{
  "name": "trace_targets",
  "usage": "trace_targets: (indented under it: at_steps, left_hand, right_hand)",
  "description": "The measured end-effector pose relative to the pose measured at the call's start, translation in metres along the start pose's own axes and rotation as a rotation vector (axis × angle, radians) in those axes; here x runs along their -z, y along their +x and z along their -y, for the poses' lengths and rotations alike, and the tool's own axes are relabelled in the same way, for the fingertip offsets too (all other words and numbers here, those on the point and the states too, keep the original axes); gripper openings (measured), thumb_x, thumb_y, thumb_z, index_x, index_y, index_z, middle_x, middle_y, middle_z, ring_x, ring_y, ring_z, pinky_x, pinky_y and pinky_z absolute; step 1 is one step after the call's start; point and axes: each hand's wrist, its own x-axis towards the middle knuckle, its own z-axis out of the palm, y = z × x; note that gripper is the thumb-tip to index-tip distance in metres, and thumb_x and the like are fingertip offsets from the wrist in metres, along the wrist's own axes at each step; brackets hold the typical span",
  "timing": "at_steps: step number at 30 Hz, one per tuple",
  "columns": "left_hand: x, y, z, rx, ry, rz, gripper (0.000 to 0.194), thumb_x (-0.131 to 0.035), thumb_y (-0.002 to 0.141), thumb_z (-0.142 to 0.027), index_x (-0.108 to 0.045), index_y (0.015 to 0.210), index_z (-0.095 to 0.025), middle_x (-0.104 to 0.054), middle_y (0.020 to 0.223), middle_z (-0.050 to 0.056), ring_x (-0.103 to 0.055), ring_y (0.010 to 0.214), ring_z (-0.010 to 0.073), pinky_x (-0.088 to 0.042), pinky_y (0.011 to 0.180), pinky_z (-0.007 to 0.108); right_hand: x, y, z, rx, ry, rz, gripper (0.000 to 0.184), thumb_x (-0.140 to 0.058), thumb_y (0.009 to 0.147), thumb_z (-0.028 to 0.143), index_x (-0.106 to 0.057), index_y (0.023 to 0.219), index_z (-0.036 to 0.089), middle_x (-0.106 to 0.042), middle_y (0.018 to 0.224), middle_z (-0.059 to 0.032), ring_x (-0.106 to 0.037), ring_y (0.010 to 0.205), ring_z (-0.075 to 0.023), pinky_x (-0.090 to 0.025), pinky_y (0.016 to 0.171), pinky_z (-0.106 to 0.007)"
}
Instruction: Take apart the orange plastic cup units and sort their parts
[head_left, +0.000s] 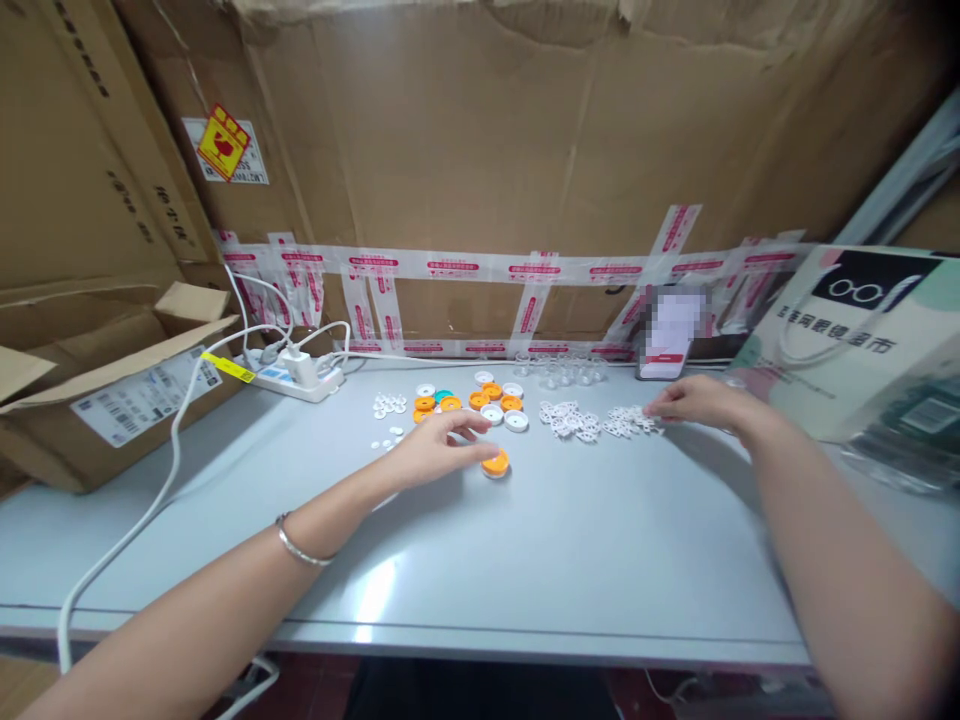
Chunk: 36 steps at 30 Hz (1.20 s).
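Near the middle of the tabletop (600, 560), a single orange round piece (496, 464) lies flat, nearer the front edge than the other round pieces. The left hand (431, 447) is over the tabletop just left of it, thumb and forefinger apart with a gap between them; the thumb tip is at the orange round piece's upper rim, though whether it touches cannot be told. A silver bracelet (300, 545) circles that wrist. The right hand (705, 402) reaches in from the right edge, its fingers drawn close together at the right end of a small heap of white openwork pieces (628, 422); whether they grip one cannot be told. A larger white heap (570, 421) lies just left of that one.

Beyond the left hand, orange and white round cases (512, 403) are grouped toward the far edge, with a teal case (444, 397) among them. Clear pieces (564, 372) stand along the far edge, beside an upright phone (666, 335). Toward the far left corner sit a power strip (300, 380) and an open cardboard box (112, 400); a paper bag (832, 350) stands at the far right corner.
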Motion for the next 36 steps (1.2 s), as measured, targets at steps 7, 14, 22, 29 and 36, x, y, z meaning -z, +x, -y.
trace_targets:
  at_steps: [7, 14, 22, 29, 36]
  left_hand:
    - [-0.004, -0.004, 0.006, -0.066, 0.317, 0.048, 0.051, -0.069, 0.06, -0.047, -0.057, 0.103, -0.021, -0.055, 0.106, 0.005, -0.05, 0.096, 0.0207, -0.041, 0.08, 0.03]
    - [-0.012, 0.002, 0.012, -0.183, 0.359, -0.001, 0.039, -0.065, 0.065, -0.047, -0.058, 0.09, -0.018, -0.053, 0.087, 0.003, -0.049, 0.081, 0.0168, -0.04, 0.071, 0.027]
    - [-0.013, 0.004, 0.014, -0.197, 0.363, 0.005, 0.033, -0.067, 0.062, -0.04, -0.058, 0.085, -0.016, -0.054, 0.083, 0.003, -0.05, 0.078, 0.0164, -0.039, 0.067, 0.025]
    - [-0.01, 0.003, 0.013, -0.204, 0.372, 0.042, 0.023, -0.064, 0.062, -0.032, -0.059, 0.079, -0.016, -0.05, 0.077, 0.001, -0.049, 0.072, 0.0145, -0.04, 0.065, 0.024]
    - [0.0, -0.004, 0.007, -0.131, 0.336, 0.105, 0.029, -0.062, 0.062, -0.026, -0.06, 0.091, -0.02, -0.052, 0.093, 0.003, -0.05, 0.081, 0.0155, -0.042, 0.074, 0.026]
  right_hand:
    - [-0.032, -0.032, 0.072, 0.356, 0.198, -0.172, 0.038, -0.055, 0.07, 0.055, -0.063, 0.075, 0.018, -0.062, 0.072, -0.0057, -0.053, 0.064, -0.0171, -0.039, 0.057, -0.028]
    - [-0.097, -0.071, 0.138, 0.774, 0.233, 0.137, 0.048, -0.07, 0.057, 0.052, -0.059, 0.089, 0.019, -0.05, 0.071, 0.0016, -0.045, 0.064, -0.0122, -0.035, 0.056, -0.023]
    - [-0.11, -0.069, 0.135, 0.748, 0.323, 0.183, 0.034, -0.072, 0.059, 0.045, -0.058, 0.074, 0.017, -0.048, 0.064, 0.0033, -0.042, 0.059, -0.0102, -0.031, 0.051, -0.021]
    - [-0.097, -0.072, 0.138, 0.693, 0.424, 0.143, 0.03, -0.064, 0.066, 0.04, -0.062, 0.084, 0.016, -0.055, 0.071, 0.0, -0.047, 0.062, -0.0113, -0.038, 0.058, -0.023]
    - [-0.073, -0.061, 0.114, 0.619, 0.114, 0.131, 0.029, -0.058, 0.069, 0.039, -0.066, 0.09, 0.02, -0.06, 0.076, -0.0017, -0.05, 0.065, -0.0143, -0.037, 0.057, -0.025]
